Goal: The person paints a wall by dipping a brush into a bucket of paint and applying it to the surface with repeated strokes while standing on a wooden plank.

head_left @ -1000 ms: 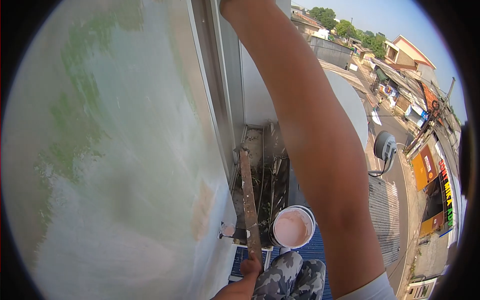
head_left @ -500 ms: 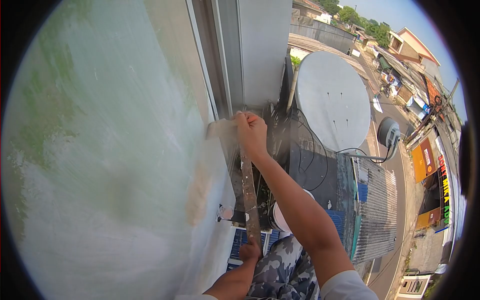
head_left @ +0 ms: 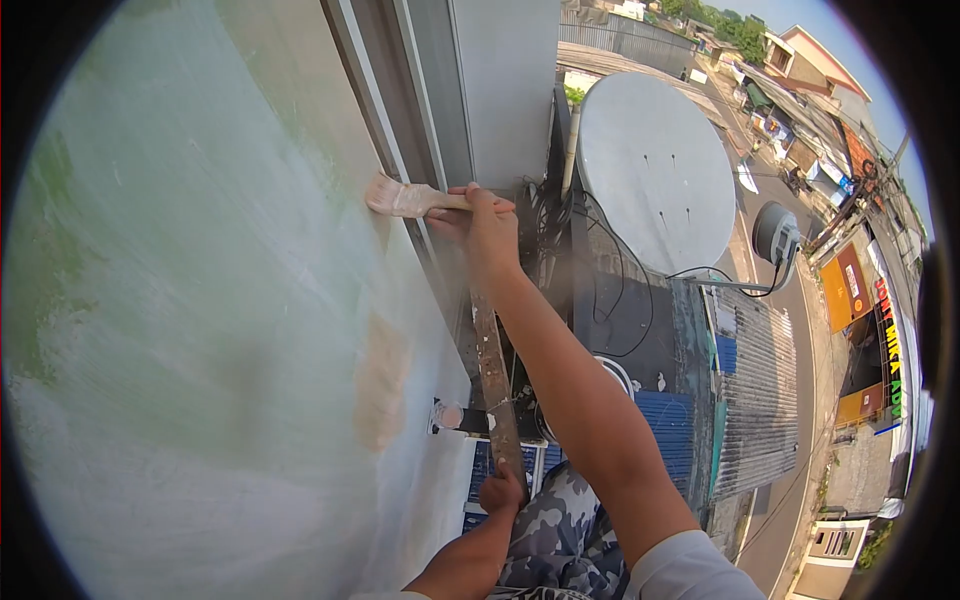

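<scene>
My right hand (head_left: pixel 490 228) is closed around the handle of a paintbrush (head_left: pixel 405 198). The pale, paint-coated bristles touch the wall (head_left: pixel 230 330) near its corner beside the grey frame (head_left: pixel 385 110). The wall is streaked with whitish paint over green patches, with a tan patch lower down. Below, my left hand (head_left: pixel 502 490) is closed around the lower end of a long, worn, paint-spotted wooden plank (head_left: pixel 493 375). The plank's upper part is hidden behind my right hand and forearm.
A large satellite dish (head_left: pixel 655 175) stands to the right, with loose black cables near it. A bucket (head_left: pixel 612 372) is partly behind my right forearm. Farther down are a corrugated roof (head_left: pixel 755 405) and a street (head_left: pixel 790 350). A bracket (head_left: pixel 452 416) juts out by the wall.
My right hand has moved up and left with the paintbrush, whose bristles now show clearly against the wall. My left hand keeps hold of the plank. The view has shifted slightly.
</scene>
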Available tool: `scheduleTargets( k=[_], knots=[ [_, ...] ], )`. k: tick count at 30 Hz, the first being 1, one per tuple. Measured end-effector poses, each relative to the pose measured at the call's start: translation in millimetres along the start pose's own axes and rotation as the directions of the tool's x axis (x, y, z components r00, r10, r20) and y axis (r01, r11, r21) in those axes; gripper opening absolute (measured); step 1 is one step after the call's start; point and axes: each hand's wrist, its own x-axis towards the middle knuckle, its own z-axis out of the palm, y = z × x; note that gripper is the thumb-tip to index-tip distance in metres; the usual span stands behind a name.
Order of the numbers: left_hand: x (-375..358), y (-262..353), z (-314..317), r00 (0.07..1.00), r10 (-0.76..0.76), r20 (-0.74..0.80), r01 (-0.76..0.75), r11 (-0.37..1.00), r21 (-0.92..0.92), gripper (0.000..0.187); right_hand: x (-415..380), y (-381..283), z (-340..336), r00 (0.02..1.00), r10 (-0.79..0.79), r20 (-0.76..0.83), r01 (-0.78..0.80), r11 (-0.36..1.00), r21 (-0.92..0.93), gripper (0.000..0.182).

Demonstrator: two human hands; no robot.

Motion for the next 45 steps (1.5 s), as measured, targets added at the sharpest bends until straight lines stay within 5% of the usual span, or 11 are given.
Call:
scheduleTargets(
  k=[5, 8, 12, 15, 18, 22, 27, 32, 37, 42, 45],
  knots=[
    [1.7, -1.5, 2.7, 1.0, 0.013, -0.027, -0.013, 1.0, 0.009, 0.081, -11.3, 19.9, -46.6, 0.997, -0.008, -0.08, -0.017, 0.952, -0.304, 0.032],
    [2.0, -1.4, 3.4, 1.0, 0.005, 0.001, -0.005, 1.0, 0.026, 0.08, 1.4, -3.2, 3.7, 0.993, -0.121, -0.004, 0.102, 0.853, -0.511, 0.033],
    [4.8, -6.3, 7.4, 1.0, 0.004, 0.025, -0.005, 1.0, 0.028, 0.081, 36.6, -56.2, 71.5, 0.932, -0.295, 0.21, 0.361, 0.808, -0.466, 0.031],
    [7.9, -2.8, 5.0, 0.998, -0.01, 0.065, 0.008, 0.999, 0.034, 0.084, 30.4, -99.6, 89.9, 0.907, -0.363, 0.216, 0.383, 0.921, -0.062, 0.031],
    [4.2, -1.1, 2.3, 0.998, -0.002, 0.055, 0.0, 1.0, 0.032, 0.083, 24.6, -68.8, 58.6, 0.956, -0.254, 0.15, 0.255, 0.967, 0.007, 0.031],
    [4.2, -3.2, 6.4, 1.0, 0.024, 0.006, -0.024, 1.0, 0.012, 0.082, -5.3, -0.1, -17.5, 0.998, -0.048, -0.047, 0.043, 0.994, -0.104, 0.03],
    [1.2, -1.2, 3.6, 1.0, 0.03, 0.007, -0.03, 0.999, 0.018, 0.083, -22.4, 32.9, -61.0, 0.984, -0.067, -0.165, -0.004, 0.918, -0.397, 0.03],
    [4.2, -4.0, 7.6, 0.999, 0.034, -0.005, -0.033, 0.999, 0.029, 0.083, 13.0, -12.4, 18.7, 0.98, -0.168, 0.111, 0.199, 0.887, -0.416, 0.028],
    [4.9, -4.8, 7.3, 1.0, 0.029, 0.01, -0.029, 0.999, 0.038, 0.083, 29.5, -68.8, 62.2, 0.905, -0.387, 0.178, 0.396, 0.918, -0.018, 0.03],
    [6.4, -6.9, 11.4, 0.999, 0.046, 0.01, -0.046, 0.998, 0.038, 0.083, 18.7, -13.4, 10.3, 0.986, -0.157, 0.048, 0.155, 0.987, 0.037, 0.032],
    [7.0, -6.3, 9.7, 0.999, 0.038, 0.014, -0.039, 0.999, 0.038, 0.083, -2.6, 28.1, -44.5, 0.997, -0.017, -0.078, 0.008, 0.994, -0.111, 0.03]
  ],
)
